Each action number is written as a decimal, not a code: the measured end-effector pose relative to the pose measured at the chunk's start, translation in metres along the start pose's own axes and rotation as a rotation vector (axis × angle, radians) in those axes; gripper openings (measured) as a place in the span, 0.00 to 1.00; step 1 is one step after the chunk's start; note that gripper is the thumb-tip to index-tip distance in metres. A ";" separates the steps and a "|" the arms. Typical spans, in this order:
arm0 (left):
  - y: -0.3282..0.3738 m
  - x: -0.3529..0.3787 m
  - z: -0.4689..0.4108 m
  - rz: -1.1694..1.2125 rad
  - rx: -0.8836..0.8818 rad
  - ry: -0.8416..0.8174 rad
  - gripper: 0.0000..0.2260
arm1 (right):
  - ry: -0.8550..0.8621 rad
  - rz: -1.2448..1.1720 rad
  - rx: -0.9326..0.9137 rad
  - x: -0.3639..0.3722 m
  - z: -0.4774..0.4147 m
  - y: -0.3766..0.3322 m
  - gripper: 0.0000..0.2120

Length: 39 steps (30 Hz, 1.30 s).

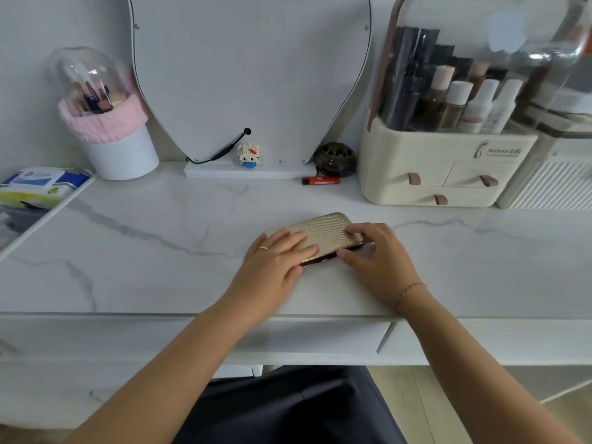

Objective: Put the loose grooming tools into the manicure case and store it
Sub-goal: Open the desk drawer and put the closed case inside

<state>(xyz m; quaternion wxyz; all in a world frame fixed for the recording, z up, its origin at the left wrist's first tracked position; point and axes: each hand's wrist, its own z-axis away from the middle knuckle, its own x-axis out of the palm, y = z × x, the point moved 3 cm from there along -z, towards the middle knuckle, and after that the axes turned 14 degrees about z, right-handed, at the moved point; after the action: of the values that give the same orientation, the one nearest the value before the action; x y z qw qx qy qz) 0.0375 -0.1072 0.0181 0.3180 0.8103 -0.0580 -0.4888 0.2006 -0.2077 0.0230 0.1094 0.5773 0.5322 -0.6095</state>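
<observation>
Pressing flat, left hand (275, 258) fingers lie straight on the manicure case (323, 231) lid; right hand (379, 256) fingers curl over its right end, thumb at the front edge, probably squeezing it shut. Case lies mid-way across the countertop (153, 238), no loose tools visible, so storing it looks next.

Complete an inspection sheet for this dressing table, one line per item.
Surface: white marble-look tabletop, no spills seen.
Job's things: gold manicure case lies on the tabletop and appears closed; no loose tools seen.
Clutter: red lighter, brick figurine and dark round ornament at the back; wipes pack far left.
Grips: left hand lies flat on the case; right hand grips its right end.
Cables: black cable runs into the mirror panel.
Surroundings: domed brush holder left, cosmetics organiser with drawers right.
</observation>
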 end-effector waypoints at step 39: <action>0.124 0.148 0.012 -0.194 0.353 -0.025 0.24 | 0.281 -1.632 0.985 -0.002 0.155 0.187 0.29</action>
<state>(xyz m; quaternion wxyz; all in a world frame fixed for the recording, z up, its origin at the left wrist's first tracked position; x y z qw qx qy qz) 0.1309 -0.2706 -0.0267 0.1217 0.8492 -0.0683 -0.5093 0.2500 -0.4057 -0.1093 -0.6674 0.0783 0.4625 -0.5784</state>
